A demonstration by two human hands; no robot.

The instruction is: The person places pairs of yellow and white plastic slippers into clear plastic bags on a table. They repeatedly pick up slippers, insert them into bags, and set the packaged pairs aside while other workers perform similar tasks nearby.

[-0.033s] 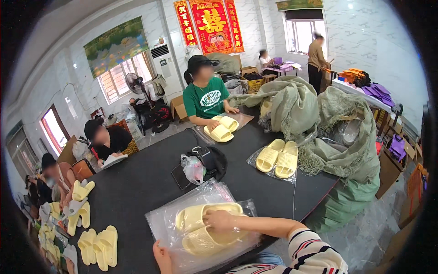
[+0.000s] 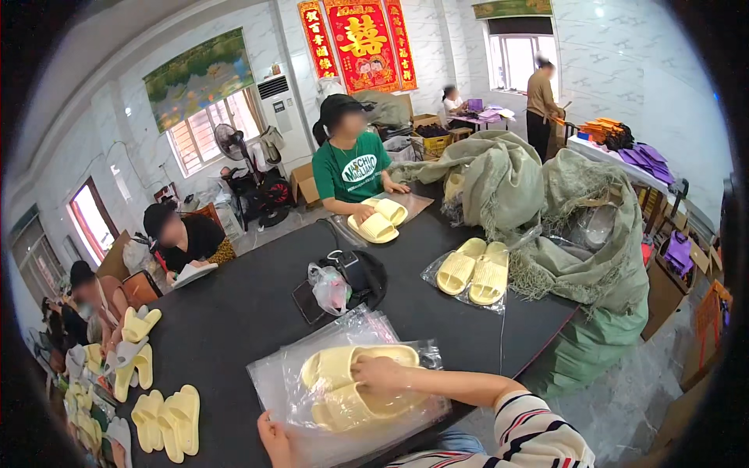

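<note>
A pair of pale yellow slippers [image 2: 328, 368] lies inside a clear plastic bag [image 2: 367, 444] near the table's front edge. Reaching into the bag from the right, my right hand [image 2: 380, 373] has its fingers bent over the inner edges of the two slippers. The plastic partly covers that hand. At the bag's lower left, my left hand [image 2: 275, 438] pinches the plastic edge; some of its fingers are hidden. Beneath the bagged pair lies a stack of flat clear bags [image 2: 269, 370].
Loose yellow slippers [image 2: 179, 421] lie on the black table [image 2: 234, 335] at left. Beyond the stack sit a knotted plastic bag [image 2: 330, 287] and a black bag [image 2: 367, 273]. A bagged pair [image 2: 488, 277] lies beside green sacks [image 2: 499, 187]. Across the table, a person [image 2: 351, 168] handles slippers.
My right hand has shifted very slightly to the right, and the bagged slippers with it. My left hand has barely moved.
</note>
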